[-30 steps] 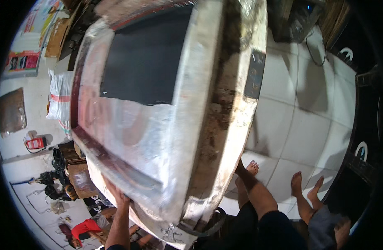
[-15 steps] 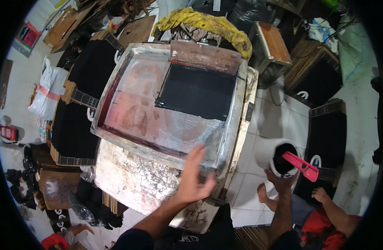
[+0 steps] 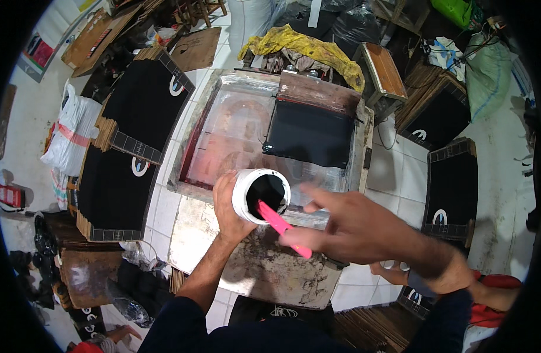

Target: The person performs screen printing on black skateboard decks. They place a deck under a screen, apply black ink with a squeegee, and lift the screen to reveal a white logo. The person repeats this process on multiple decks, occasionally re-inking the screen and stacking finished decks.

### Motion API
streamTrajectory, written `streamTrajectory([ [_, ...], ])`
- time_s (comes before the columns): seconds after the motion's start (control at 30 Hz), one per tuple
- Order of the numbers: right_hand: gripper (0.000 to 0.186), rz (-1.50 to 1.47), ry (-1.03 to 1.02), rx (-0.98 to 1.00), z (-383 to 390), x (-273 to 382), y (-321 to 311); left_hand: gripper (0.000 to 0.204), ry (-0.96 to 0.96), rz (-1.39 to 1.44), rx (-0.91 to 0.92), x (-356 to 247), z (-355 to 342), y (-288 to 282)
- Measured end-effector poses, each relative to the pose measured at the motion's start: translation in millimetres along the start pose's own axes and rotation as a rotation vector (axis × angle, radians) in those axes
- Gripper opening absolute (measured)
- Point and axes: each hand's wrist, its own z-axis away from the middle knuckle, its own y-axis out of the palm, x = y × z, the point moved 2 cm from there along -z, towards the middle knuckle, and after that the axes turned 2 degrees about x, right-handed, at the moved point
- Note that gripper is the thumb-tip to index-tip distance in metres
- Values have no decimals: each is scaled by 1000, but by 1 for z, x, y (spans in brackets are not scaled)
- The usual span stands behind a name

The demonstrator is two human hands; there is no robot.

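My left hand [image 3: 228, 203] is wrapped around a white tub [image 3: 241, 197] holding black ink [image 3: 263, 191], tipped so that its mouth faces me. A pink spatula [image 3: 273, 220] stands in the tub, its handle slanting out toward the lower right. My right hand [image 3: 353, 226], slightly blurred, hovers at that handle with fingers apart and the thumb across it. Beneath lies a printing screen [image 3: 226, 138] in a worn frame, its left part translucent and reddish. A glossy black ink-covered rectangle [image 3: 310, 134] fills its far right, below a brown squeegee board [image 3: 317, 94].
A stained board [image 3: 276, 270] lies under the frame. Stacks of black printed panels stand at left [image 3: 114, 188] and right [image 3: 453, 185]. A yellow cloth [image 3: 306, 53] drapes behind, beside a wooden stool [image 3: 383, 70]. Another person's hand [image 3: 391, 273] and red clothing [image 3: 488, 315] show at lower right.
The tub has passed from my right hand at the right to my left hand over the frame's near edge. My right hand has come across to the spatula handle. The view has shifted.
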Motion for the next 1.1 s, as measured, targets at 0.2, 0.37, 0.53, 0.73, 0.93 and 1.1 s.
streamTrajectory([
  [0.2, 36, 552, 276, 142, -56, 7, 10, 111, -28, 111, -62, 1, -8, 18],
  [0.37, 17, 751, -143, -61, -66, 31, 0, 113, -54, 215, -18, 3, -18, 34],
  [0.53, 11, 969, -197, -78, -76, 37, -20, 114, -69, 176, 59, 19, -38, 42],
  [0.73, 10, 601, -25, -67, -98, 6, -30, 116, -24, 114, 18, 37, -52, 58],
  [0.93, 19, 676, -62, -223, -104, -40, -48, 116, 37, 87, 64, 49, -58, 70],
  [1.1, 29, 36, 227, -197, -95, -89, -34, 114, 73, 63, 84, 50, -57, 80],
])
